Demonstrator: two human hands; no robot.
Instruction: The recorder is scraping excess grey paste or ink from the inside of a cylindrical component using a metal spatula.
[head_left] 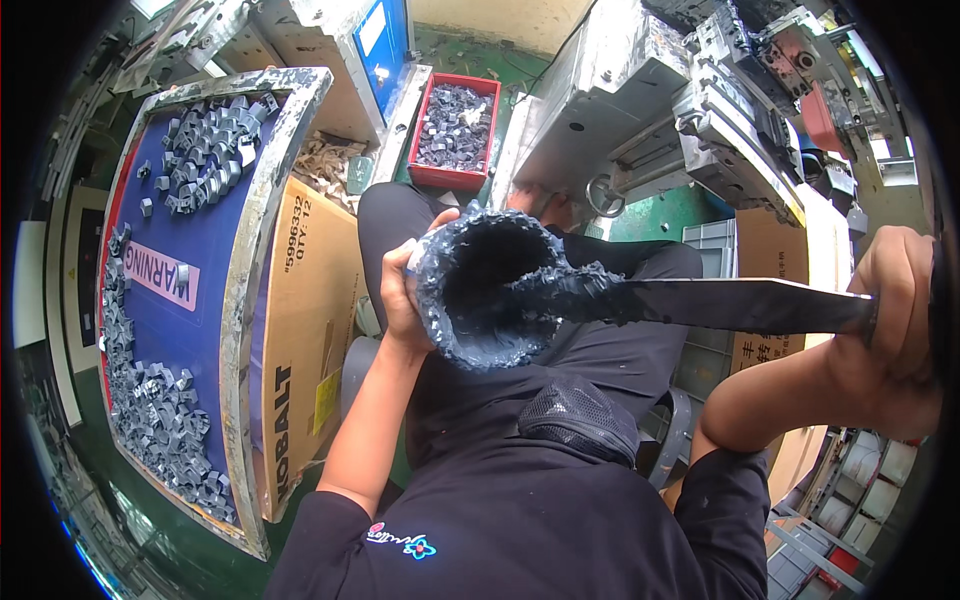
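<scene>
My left hand (402, 300) is wrapped round the side of a tub (436, 315) held above my lap, its mouth turned toward me. Dark blue-grey paste, rough and flaky, crusts the rim and inner wall. A long flat dark spatula (730, 303) reaches sideways into the mouth, its far end thickly coated with the same paste. At the right, my right hand (892, 310) is closed on the spatula's other end. Shadow hides the bottom of the tub.
On the left, a framed blue board (205, 255) carries several piles of small grey parts (165, 415), beside a cardboard box (310, 330). A red bin (455, 180) of similar parts stands ahead. Metal machinery (610, 90) rises at front right, near grey crates (710, 237).
</scene>
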